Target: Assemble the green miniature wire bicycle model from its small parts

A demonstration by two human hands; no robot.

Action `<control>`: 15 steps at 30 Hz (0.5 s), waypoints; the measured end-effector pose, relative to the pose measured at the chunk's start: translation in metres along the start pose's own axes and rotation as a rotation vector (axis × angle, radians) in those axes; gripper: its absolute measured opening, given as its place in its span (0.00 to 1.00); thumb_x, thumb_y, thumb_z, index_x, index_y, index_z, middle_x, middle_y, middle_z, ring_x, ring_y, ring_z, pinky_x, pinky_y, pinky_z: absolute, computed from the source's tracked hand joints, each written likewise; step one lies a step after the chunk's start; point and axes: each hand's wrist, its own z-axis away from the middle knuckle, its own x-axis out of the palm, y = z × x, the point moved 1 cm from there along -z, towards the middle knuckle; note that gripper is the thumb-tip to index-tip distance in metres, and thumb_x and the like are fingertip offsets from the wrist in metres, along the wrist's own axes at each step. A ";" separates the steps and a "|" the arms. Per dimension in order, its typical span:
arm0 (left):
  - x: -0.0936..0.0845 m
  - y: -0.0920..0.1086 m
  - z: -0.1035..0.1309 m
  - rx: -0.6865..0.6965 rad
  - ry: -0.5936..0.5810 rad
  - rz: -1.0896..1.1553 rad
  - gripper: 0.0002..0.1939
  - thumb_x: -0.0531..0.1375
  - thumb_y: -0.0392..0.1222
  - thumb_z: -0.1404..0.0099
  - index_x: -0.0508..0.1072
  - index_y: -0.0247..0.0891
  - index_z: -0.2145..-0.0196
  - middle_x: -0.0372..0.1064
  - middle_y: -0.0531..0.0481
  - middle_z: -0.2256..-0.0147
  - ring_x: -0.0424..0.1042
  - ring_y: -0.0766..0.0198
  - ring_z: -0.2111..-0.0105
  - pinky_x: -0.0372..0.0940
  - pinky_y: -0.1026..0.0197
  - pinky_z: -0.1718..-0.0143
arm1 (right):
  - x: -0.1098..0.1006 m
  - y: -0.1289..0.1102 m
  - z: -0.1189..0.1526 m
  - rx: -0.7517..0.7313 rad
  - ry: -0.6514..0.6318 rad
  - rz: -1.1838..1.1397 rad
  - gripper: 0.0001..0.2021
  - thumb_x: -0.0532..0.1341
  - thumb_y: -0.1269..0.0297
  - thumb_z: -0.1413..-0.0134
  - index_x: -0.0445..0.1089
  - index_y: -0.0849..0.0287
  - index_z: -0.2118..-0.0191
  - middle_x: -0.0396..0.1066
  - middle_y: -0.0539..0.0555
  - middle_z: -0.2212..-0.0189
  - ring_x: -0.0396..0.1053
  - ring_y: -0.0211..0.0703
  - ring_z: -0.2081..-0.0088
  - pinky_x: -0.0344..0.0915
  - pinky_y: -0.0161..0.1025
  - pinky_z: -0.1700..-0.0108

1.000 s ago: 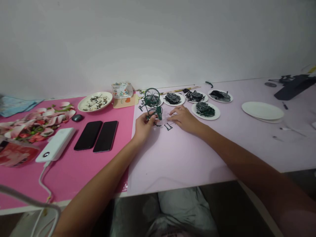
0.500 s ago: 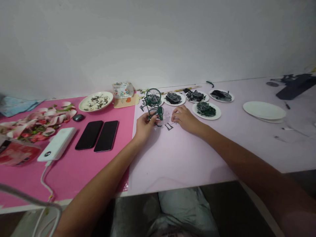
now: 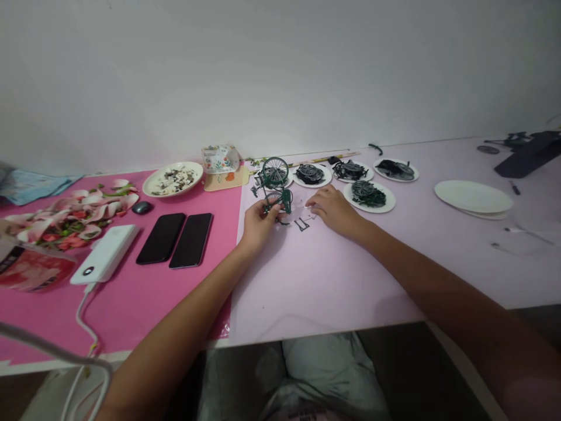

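My left hand (image 3: 258, 224) is closed round a dark green model bicycle (image 3: 276, 193), with one spoked wheel pointing up and the frame between thumb and fingers. To its right, my right hand (image 3: 332, 209) is low over the table with its fingertips pinched together. Something tiny seems to be at those fingertips, too small to name. Just below them, a small dark green U-shaped part (image 3: 302, 225) lies on the pale tabletop (image 3: 302, 280), with a few tiny bits near it. The fingers partly hide the lower side of the bicycle.
Behind my hands stand several white plates of dark model parts, one a plate with green parts (image 3: 370, 202). Further right are stacked white plates (image 3: 473, 196) and a dark box (image 3: 526, 158). On the pink cover at left lie two phones (image 3: 190, 240), a power bank (image 3: 105, 254) and a bowl (image 3: 173, 190).
The view has shifted slightly. My right hand's fingertips have drawn closer together near the tabletop. My left hand keeps the bicycle in the same place.
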 end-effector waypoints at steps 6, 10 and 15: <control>0.000 0.000 0.000 0.001 0.006 -0.017 0.19 0.74 0.45 0.36 0.77 0.34 0.53 0.83 0.40 0.56 0.84 0.58 0.64 0.77 0.57 0.59 | 0.000 -0.001 0.001 0.016 0.003 -0.062 0.11 0.62 0.69 0.33 0.83 0.52 0.53 0.81 0.59 0.58 0.67 0.61 0.45 0.66 0.59 0.41; 0.001 0.001 0.002 0.009 0.004 -0.028 0.18 0.73 0.44 0.35 0.77 0.34 0.53 0.82 0.39 0.55 0.84 0.58 0.63 0.77 0.56 0.59 | -0.001 0.000 0.000 0.035 0.005 -0.054 0.13 0.63 0.71 0.34 0.83 0.53 0.51 0.81 0.59 0.60 0.69 0.61 0.45 0.68 0.59 0.42; 0.001 0.002 0.002 0.003 0.002 -0.022 0.16 0.73 0.43 0.35 0.77 0.34 0.54 0.83 0.39 0.56 0.84 0.58 0.63 0.77 0.55 0.59 | -0.001 0.005 -0.001 0.008 0.029 0.030 0.15 0.65 0.68 0.34 0.82 0.52 0.45 0.81 0.59 0.48 0.65 0.65 0.39 0.63 0.65 0.37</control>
